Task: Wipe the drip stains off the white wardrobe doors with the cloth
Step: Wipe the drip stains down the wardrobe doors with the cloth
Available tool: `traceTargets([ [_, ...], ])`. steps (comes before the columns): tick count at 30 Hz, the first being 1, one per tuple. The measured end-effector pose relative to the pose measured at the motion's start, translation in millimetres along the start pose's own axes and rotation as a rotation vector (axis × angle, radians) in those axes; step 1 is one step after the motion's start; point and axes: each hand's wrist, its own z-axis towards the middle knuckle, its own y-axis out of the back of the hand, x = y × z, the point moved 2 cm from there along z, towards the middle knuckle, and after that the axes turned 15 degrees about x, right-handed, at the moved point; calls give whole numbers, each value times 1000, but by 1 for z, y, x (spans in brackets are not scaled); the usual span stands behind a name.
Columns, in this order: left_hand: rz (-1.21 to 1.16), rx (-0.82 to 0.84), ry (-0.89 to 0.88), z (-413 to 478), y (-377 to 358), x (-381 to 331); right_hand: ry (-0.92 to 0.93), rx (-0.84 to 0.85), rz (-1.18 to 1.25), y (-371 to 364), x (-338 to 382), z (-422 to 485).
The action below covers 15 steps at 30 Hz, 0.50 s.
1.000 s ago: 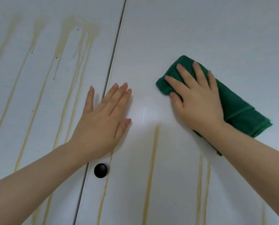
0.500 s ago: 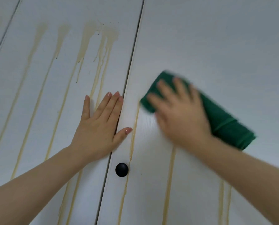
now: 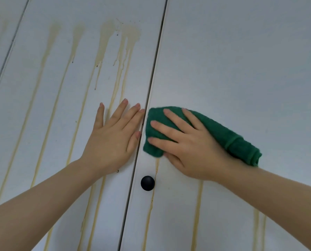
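Two white wardrobe doors meet at a dark vertical gap. The left door [image 3: 64,109] carries several yellowish drip stains [image 3: 118,51] running down from a splash near the top. The right door [image 3: 241,69] is clean in its upper part, with drip streaks [image 3: 198,211] only below my hand. My right hand [image 3: 192,147] presses a folded green cloth [image 3: 230,140] flat against the right door, beside the gap. My left hand [image 3: 113,140] lies flat on the left door with fingers spread, holding nothing.
A round black knob [image 3: 147,183] sits on the right door just below both hands, next to the gap. Another door seam [image 3: 8,51] runs at the far left.
My right hand has swept the cloth left and down to the door gap. The view has shifted, so the doors and knob sit further right in frame. My left hand stays flat on the left door.
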Motion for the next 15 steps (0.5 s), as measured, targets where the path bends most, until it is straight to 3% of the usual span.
traceTargets([
  [2,-12,-2,-6,0,3,2,73,40,-55,3,-14,-1],
  [6,-10,-7,-4,1,5,-1,-201,-51,-13,9,-26,14],
  [7,-30,-1,5,0,5,-2,-197,-71,23,6,-16,12],
  [12,-59,29,7,-4,4,-2,199,80,38,-6,19,-19],
  [15,-45,25,2,-4,6,-2,79,48,18,0,-2,-8],
])
